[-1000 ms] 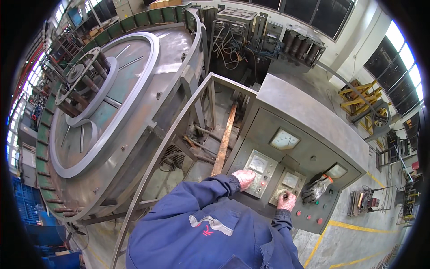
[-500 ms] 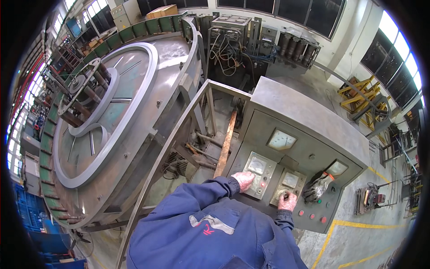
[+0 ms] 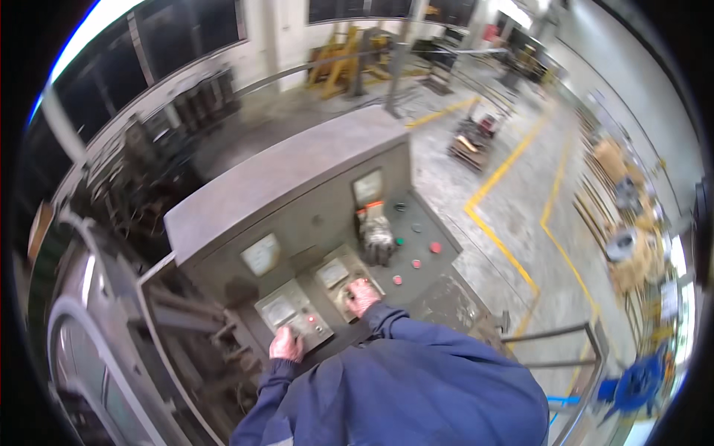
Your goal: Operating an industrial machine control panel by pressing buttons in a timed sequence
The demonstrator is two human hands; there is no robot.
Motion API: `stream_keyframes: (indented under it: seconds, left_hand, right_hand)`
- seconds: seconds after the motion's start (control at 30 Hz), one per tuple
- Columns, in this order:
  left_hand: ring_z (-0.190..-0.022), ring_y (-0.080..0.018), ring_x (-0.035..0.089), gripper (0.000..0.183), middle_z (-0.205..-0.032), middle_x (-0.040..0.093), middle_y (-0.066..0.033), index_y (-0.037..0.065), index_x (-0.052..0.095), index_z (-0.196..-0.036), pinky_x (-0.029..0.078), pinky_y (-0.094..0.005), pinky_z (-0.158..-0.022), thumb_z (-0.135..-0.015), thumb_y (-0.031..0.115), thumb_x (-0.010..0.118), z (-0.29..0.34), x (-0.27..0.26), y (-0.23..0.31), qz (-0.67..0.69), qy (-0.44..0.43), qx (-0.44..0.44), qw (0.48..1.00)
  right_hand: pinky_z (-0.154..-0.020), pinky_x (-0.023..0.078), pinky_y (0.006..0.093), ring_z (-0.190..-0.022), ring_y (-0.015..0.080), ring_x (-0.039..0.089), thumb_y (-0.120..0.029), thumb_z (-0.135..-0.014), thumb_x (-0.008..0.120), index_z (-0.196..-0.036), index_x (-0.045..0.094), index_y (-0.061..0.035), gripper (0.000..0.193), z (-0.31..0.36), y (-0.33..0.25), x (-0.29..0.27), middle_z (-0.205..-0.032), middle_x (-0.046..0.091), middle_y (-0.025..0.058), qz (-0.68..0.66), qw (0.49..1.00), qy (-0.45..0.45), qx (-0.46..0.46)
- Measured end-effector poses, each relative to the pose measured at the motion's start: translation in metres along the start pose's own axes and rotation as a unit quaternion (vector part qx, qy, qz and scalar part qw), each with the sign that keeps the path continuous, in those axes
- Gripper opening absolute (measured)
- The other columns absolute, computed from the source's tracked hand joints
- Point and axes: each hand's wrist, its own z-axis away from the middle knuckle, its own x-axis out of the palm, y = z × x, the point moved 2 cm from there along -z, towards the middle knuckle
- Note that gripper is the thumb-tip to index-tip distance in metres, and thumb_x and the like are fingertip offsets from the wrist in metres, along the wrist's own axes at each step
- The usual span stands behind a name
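Note:
My left hand (image 3: 286,345) is at the lower left of the left control panel (image 3: 316,336), its fingers curled over a spot I cannot see. A small red light (image 3: 311,319) glows beside it. My right hand (image 3: 363,297) has its fingers closed round a dark knob (image 3: 348,295) on the right control panel (image 3: 332,274). Both panels, each with a meter, sit on the sloped front of a grey control cabinet (image 3: 297,167). A dark and grey work glove (image 3: 375,236) with an orange cuff lies on the cabinet right of my right hand.
Red buttons (image 3: 435,247) and a green button (image 3: 400,241) sit beside the glove. Left stands a large round machine with a curved grey ring (image 3: 68,306). Yellow floor lines (image 3: 506,249) run past the cabinet, and a metal railing (image 3: 558,365) stands at right.
My view has swung right, so the cabinet appears further left and the round machine is mostly out of view. Both hands stay at their panels.

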Motion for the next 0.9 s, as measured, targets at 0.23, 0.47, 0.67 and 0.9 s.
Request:
stream_keyframes:
  seconds: [0.23, 0.47, 0.67, 0.9]
  left_hand:
    - [-0.084, -0.0437, 0.064, 0.033, -0.097, 0.061, -0.0212, 0.007, 0.056, -0.107, 0.052, -0.0520, -0.071, -0.086, 0.028, 0.070, -0.002, -0.002, 0.007, 0.006, -0.057, -0.051, 0.997]
    - [-0.084, -0.0437, 0.064, 0.029, -0.093, 0.062, -0.0210, 0.007, 0.056, -0.103, 0.051, -0.0517, -0.071, -0.085, 0.024, 0.072, -0.003, -0.010, 0.014, 0.017, -0.058, -0.060, 0.996]
    - [-0.083, -0.0435, 0.064, 0.030, -0.094, 0.062, -0.0212, 0.007, 0.056, -0.103, 0.051, -0.0515, -0.071, -0.085, 0.023, 0.072, -0.004, -0.007, 0.012, 0.013, -0.053, -0.050, 0.997]
    - [-0.084, -0.0433, 0.065, 0.032, -0.095, 0.062, -0.0212, 0.006, 0.056, -0.105, 0.052, -0.0512, -0.072, -0.084, 0.024, 0.072, -0.002, -0.003, 0.008, -0.001, -0.052, -0.055, 0.997]
  right_hand:
    - [-0.087, 0.050, 0.0501, -0.101, 0.0405, 0.059, -0.021, -0.081, 0.070, -0.107, 0.062, -0.0084, 0.029, 0.007, -0.007, -0.012, -0.109, 0.056, 0.0200, -0.024, 0.999, -0.010, 0.032]
    - [-0.086, 0.052, 0.0484, -0.099, 0.0405, 0.060, -0.017, -0.080, 0.071, -0.105, 0.064, -0.0085, 0.028, 0.007, -0.019, -0.021, -0.107, 0.057, 0.0187, -0.036, 0.997, -0.009, 0.060]
    - [-0.085, 0.051, 0.0492, -0.099, 0.0407, 0.060, -0.017, -0.080, 0.071, -0.105, 0.064, -0.0089, 0.028, 0.006, -0.019, -0.023, -0.107, 0.057, 0.0189, -0.040, 0.998, -0.005, 0.057]
    - [-0.086, 0.051, 0.0491, -0.100, 0.0415, 0.058, -0.017, -0.081, 0.071, -0.108, 0.062, -0.0078, 0.030, 0.007, -0.017, -0.022, -0.108, 0.055, 0.0201, -0.040, 0.998, -0.017, 0.055]
